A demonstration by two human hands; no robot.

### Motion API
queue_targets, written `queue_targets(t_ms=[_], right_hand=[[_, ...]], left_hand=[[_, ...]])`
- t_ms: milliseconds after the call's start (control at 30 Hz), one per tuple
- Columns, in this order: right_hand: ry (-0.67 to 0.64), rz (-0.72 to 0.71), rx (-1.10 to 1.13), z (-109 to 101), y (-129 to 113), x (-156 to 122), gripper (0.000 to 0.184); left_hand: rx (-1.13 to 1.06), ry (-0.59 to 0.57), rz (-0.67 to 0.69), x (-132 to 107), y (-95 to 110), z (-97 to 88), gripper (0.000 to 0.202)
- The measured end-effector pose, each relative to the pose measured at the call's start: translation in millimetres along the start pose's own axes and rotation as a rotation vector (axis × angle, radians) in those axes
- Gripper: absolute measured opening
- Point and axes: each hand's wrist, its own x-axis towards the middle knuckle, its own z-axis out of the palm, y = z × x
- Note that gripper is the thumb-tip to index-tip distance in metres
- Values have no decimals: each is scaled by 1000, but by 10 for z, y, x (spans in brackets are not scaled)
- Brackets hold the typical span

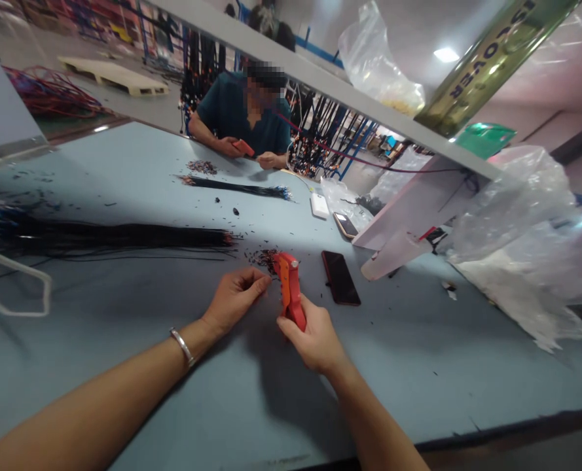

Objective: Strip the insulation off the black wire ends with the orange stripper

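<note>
My right hand [315, 330] is wrapped around a red and orange wire stripper [291, 291], its head pointing away from me. Left of the tool, my left hand [236, 297] has thumb and fingers pinched together near the stripper's head; whatever is between them is too small to make out. A heap of small dark and reddish wire scraps [266, 260] lies just behind the tool's head. Beyond my left hand stretches a long bundle of black wires [124, 235], with bluish ends at the left and reddish-orange ends at the right.
Across the blue-grey table [418, 392], a person [244, 118] holds a similar red tool behind a smaller black wire bundle [236, 188]. A dark phone [340, 278] lies right of my tool. Plastic bags [521, 229] and a shelf post [408, 203] stand at the right.
</note>
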Motion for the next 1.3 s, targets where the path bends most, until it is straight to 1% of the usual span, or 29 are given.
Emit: queue_targets(t_ms=[67, 167, 300, 467, 533, 700, 767, 833, 900, 967, 1133, 1300], right_hand=[[19, 5, -63, 4, -29, 2, 17], [17, -19, -97, 5, -35, 8, 18], [2, -51, -100, -4, -30, 25, 16], [4, -16, -44, -22, -20, 55, 12], [-18, 9, 55, -20, 2, 72, 12], [-174, 96, 488, 31, 88, 112, 22], [-197, 120, 602, 57, 117, 121, 25], [-191, 131, 652, 76, 134, 127, 25], [-182, 129, 651, 84, 135, 131, 23], [-173, 118, 603, 83, 120, 133, 21], [-98, 83, 331, 69, 52, 134, 16], [-74, 61, 182, 62, 25, 132, 15]], left_hand=[[13, -10, 11, -4, 2, 7, 34], [15, -19, 28, 1, -6, 6, 33], [9, -31, 50, 4, -25, 1, 33], [26, -32, 68, -1, -51, 7, 34], [40, -35, 75, -3, -52, 10, 34], [44, -38, 98, -12, -27, 25, 30], [26, -40, 94, -16, -14, 35, 28], [17, -48, 94, -18, -5, 44, 28], [24, -50, 110, -17, 0, 51, 28], [39, -49, 125, -13, 0, 52, 27], [49, -24, 126, -7, -16, 36, 27], [54, -40, 108, -6, -35, 25, 27]])
